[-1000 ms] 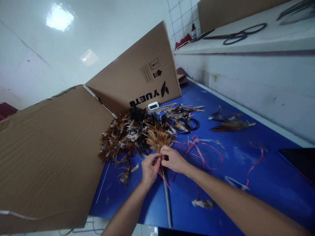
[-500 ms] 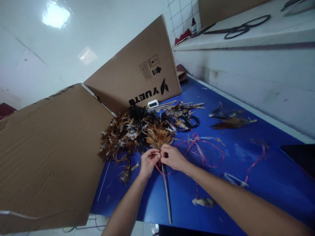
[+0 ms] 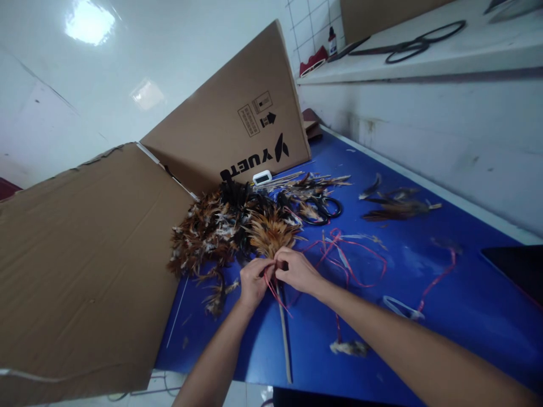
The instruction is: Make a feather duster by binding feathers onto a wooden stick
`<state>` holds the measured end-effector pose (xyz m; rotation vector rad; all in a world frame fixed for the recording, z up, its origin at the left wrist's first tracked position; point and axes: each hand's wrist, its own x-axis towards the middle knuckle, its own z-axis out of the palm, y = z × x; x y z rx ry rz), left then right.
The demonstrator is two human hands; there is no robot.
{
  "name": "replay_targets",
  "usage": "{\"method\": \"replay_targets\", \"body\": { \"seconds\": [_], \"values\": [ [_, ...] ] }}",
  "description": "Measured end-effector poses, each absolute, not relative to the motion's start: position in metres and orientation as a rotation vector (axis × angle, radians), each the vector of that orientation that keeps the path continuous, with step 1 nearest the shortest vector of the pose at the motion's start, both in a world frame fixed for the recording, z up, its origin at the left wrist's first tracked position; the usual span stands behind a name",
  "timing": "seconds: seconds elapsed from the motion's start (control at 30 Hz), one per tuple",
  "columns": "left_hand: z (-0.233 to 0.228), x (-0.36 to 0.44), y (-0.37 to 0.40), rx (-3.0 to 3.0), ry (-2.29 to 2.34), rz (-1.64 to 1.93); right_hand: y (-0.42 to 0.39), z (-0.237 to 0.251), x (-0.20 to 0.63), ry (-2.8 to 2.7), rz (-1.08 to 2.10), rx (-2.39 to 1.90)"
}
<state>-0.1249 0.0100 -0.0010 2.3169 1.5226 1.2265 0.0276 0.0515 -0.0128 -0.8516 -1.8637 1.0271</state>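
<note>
A feather duster (image 3: pixel 271 236) with golden-brown feathers points away from me, its thin wooden stick (image 3: pixel 284 339) running down toward the table's near edge. Just below the feathers, my left hand (image 3: pixel 254 282) pinches red string (image 3: pixel 278 294), whose loose ends hang beside the stick. My right hand (image 3: pixel 297 270) is closed in a pinch at the feather base, its fingertips against those of my left hand. What lies between the right fingertips is hidden.
Behind my hands lies a heap of brown and black feathers (image 3: pixel 203 232), with scissors (image 3: pixel 328 209) and a small white display device (image 3: pixel 262 177). Tangled red string (image 3: pixel 360 246) and loose feathers (image 3: pixel 394 206) lie rightward on the blue table (image 3: pixel 407 271). Cardboard (image 3: pixel 93 254) stands at left and back.
The fingertips of both hands have drawn slightly closer together at the feather base, and the string's loose ends have shifted a little. The view has moved slightly.
</note>
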Motion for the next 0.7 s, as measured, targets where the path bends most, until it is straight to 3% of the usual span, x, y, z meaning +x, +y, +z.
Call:
{"method": "replay_targets", "body": {
  "seconds": [0.7],
  "values": [
    [-0.004, -0.123, 0.014, 2.545, 1.583, 1.294, 0.065, -0.012, 0.030, -1.747, 1.212, -0.845]
  ]
}}
